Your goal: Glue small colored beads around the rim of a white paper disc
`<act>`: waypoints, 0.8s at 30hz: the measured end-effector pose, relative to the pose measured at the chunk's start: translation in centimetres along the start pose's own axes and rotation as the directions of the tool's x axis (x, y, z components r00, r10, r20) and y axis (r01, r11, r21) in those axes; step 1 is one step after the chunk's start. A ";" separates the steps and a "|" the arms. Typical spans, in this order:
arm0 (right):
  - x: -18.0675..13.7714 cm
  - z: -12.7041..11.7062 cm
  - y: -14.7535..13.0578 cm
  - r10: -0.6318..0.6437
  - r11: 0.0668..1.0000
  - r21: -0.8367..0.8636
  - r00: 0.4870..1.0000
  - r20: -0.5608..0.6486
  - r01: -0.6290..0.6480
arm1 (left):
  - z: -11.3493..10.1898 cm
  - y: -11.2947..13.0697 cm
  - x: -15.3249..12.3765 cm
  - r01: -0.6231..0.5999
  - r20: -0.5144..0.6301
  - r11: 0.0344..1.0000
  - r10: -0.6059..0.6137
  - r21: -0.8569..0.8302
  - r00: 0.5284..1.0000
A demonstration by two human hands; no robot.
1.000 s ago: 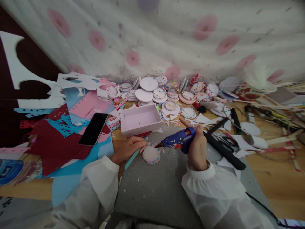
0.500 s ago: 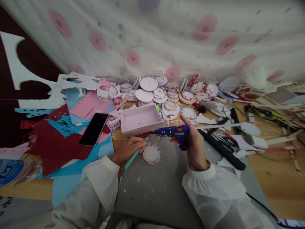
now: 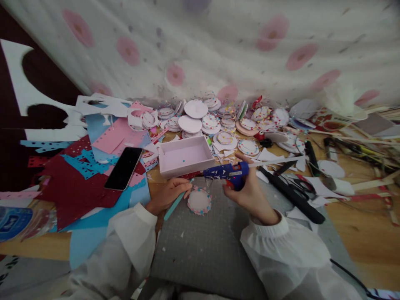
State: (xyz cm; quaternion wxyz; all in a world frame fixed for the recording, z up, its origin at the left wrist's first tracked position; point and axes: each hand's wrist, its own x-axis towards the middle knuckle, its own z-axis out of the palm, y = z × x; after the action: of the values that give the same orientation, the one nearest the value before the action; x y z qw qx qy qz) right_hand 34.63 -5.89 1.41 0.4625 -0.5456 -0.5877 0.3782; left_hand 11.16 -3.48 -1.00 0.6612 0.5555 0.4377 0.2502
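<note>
My left hand (image 3: 171, 192) is closed on a thin turquoise stick (image 3: 173, 207), pinched near its upper end. Just right of those fingertips a small round white disc (image 3: 199, 201) lies on the grey cutting mat (image 3: 203, 250), its rim dotted with pink and blue beads. My right hand (image 3: 250, 192) grips a blue hot glue gun (image 3: 226, 171) by its handle, with the nozzle pointing left toward my left hand. From the gun's back a long white glue stick (image 3: 278, 161) sticks out to the right. The gun is held above the mat, apart from the disc.
An open pale box (image 3: 187, 154) stands behind the gun, with many beaded discs (image 3: 210, 121) piled beyond it. At left, a phone (image 3: 123, 168) lies on coloured sheets (image 3: 75, 187). Scissors (image 3: 296, 187) and a black bar (image 3: 292, 196) lie at right. A cord (image 3: 350, 277) runs at lower right.
My right hand has shifted its hold on the glue gun: the thumb, upright on top before, is lower now, and fingers show beside the trigger. My left hand has barely moved.
</note>
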 end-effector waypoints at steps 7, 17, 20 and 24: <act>0.1 0.0 0.4 -0.018 0.998 -0.058 0.999 0.046 0.021 | 0.2 0.3 0.0 -0.003 -0.007 1.000 0.003 -0.006 1.000; 0.1 0.0 0.9 -0.038 0.989 -0.144 0.999 0.012 0.039 | 0.2 0.3 -0.1 -0.012 -0.001 1.000 0.012 -0.012 1.000; 0.2 0.1 1.1 -0.039 0.988 -0.146 0.999 0.019 0.042 | 0.1 0.1 0.0 0.000 0.002 1.000 0.000 0.003 1.000; 0.2 0.1 1.2 -0.058 0.988 -0.145 0.998 0.001 0.057 | 0.0 0.1 0.0 -0.037 0.022 0.999 0.037 0.013 0.999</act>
State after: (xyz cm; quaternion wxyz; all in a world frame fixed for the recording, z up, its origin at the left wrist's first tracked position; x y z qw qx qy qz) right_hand 34.86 -5.57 0.21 0.4334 -0.5612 -0.6283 0.3201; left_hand 11.22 -3.47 -0.89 0.6574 0.5707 0.4218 0.2533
